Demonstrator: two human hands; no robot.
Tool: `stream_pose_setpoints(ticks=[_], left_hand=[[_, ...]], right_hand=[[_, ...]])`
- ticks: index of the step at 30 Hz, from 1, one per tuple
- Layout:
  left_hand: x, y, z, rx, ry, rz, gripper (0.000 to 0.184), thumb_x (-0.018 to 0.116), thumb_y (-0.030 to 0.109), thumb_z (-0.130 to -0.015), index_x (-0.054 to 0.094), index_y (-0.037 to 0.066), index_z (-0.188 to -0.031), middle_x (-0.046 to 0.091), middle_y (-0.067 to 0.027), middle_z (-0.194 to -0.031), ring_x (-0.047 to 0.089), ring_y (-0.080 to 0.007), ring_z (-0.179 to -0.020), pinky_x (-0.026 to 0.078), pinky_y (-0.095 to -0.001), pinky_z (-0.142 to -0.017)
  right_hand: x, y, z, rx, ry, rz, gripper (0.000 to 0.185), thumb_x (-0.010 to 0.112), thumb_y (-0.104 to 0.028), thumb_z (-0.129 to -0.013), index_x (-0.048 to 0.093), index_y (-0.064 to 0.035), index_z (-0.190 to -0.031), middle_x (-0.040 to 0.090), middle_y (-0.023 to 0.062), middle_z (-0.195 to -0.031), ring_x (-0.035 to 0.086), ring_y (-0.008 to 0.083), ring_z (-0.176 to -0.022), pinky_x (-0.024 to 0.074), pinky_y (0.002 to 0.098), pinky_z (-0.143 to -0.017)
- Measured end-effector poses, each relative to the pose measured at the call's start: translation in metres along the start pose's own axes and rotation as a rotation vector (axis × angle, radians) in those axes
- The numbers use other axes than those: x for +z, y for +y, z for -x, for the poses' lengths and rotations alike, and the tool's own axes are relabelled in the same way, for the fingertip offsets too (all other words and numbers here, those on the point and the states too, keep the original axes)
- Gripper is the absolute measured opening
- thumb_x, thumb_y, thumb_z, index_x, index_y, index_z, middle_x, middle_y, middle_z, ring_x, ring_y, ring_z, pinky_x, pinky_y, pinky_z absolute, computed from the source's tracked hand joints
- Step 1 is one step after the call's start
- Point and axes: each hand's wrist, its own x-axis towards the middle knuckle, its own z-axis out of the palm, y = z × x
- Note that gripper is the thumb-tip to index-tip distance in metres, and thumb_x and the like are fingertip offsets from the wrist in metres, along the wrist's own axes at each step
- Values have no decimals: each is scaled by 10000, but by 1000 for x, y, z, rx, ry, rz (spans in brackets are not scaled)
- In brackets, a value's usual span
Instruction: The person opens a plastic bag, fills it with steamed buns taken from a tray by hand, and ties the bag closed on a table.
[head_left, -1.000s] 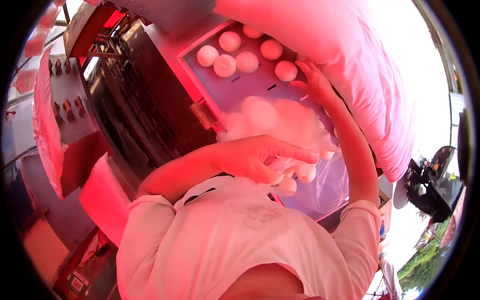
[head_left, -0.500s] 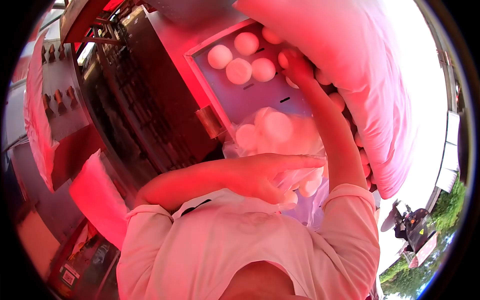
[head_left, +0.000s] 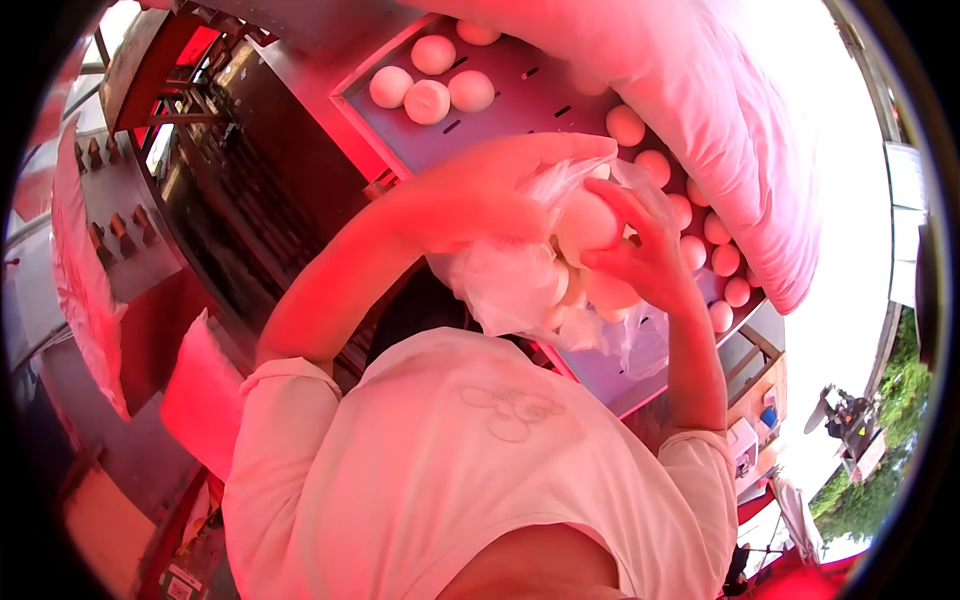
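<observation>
Left hand [head_left: 495, 195]: half-closed, gripping bag [head_left: 492, 285]
Right hand [head_left: 650, 248]: curled round ball [head_left: 586, 222]
Loose balls [head_left: 427, 102]: on bench [head_left: 520, 108], eleven o'clock from bag

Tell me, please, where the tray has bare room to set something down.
The tray's widest bare patch lies between the upper-left cluster of pale balls and the pink cover; a smaller one shows between the plastic bag and the near rim. It is crowded along the cover's edge, lined with balls.
</observation>
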Motion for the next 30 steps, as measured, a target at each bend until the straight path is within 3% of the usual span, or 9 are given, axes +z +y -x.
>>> stream_pose_setpoints(ticks=[2, 5, 8, 11, 16, 18, 21, 26, 30], left_hand=[[11, 2, -3, 23, -11, -89, 728, 599, 62, -716, 379, 3, -1409, 429, -134, -1412, 422, -217, -1292, 323, -334, -1071], [10, -6, 0, 56, 63, -257, 628, 535, 14, -747, 450, 8, -1369, 474, -103, -1381, 435, -193, -1278, 323, -325, -1064], [9, -1, 13, -29, 62, -405, 513, 518, 46, -818, 510, 55, -1331, 624, -109, -1168, 585, -180, -1071, 437, -301, -906], [3, -12, 20, 33, -14, -346, 506, 496, 10, -804, 528, 43, -1308, 649, -91, -1008, 613, -177, -882, 466, -304, -770], [-13, -20, 23, 66, -103, -423, 440, 451, -34, -802, 559, -11, -1227, 593, -156, -1181, 558, -273, -1080, 459, -336, -853], [-18, -17, 27, 68, -148, -437, 403, 454, -40, -800, 577, -31, -1183, 531, -194, -1292, 557, -307, -1118, 467, -354, -859], [-27, -18, 34, -108, -227, -296, 374, 461, -39, -795, 598, -34, -1143, 430, -235, -1380, 578, -333, -1067, 473, -379, -801], [-27, -28, 35, -102, -166, -316, 445, 449, -70, -756, 575, -33, -1182, 433, -210, -1383, 550, -331, -1127, 465, -368, -871], [-23, -22, 36, 136, -42, -484, 573, 448, -85, -735, 465, -29, -1305, 458, -181, -1348, 491, -292, -1196, 440, -361, -923]], right_hand=[[73, 47, -10, -217, 275, 260, 691, 709, -43, -707, 427, -11, -1337, 408, 254, -1331, 458, 357, -1218, 472, 393, -886], [67, 25, -1, -431, -20, 513, 607, 681, -78, -747, 461, 23, -1303, 410, 345, -1295, 441, 434, -1229, 467, 407, -902], [-20, 15, -15, -159, -280, 39, 350, 649, -149, -835, 612, 28, -1134, 653, 210, -998, 634, 251, -1005, 504, 355, -812], [-51, -15, -82, 125, 175, -178, 259, 634, -159, -865, 656, -26, -1086, 678, 145, -832, 650, 210, -833, 506, 339, -776], [56, 47, -270, -93, -200, 822, 841, 748, -473, -722, 393, -154, -1414, 319, 244, -1446, 337, 355, -1333, 377, 449, -1014], [103, 90, -327, 149, -399, 462, 1019, 768, -564, -616, 311, -221, -1460, 147, 206, -1530, 139, 389, -1414, 256, 516, -1085], [162, 72, -347, 457, -143, 673, 878, 750, -514, -658, 380, -235, -1404, 374, 169, -1436, 225, 429, -1356, 238, 474, -1084], [160, 90, -328, 193, -57, 732, 710, 770, -438, -640, 547, -188, -1266, 526, 142, -1266, 346, 362, -1255, 338, 434, -990], [75, 69, -292, 75, -118, 120, 603, 766, -349, -675, 591, -72, -1180, 603, 117, -1098, 538, 232, -1059, 415, 350, -901]])
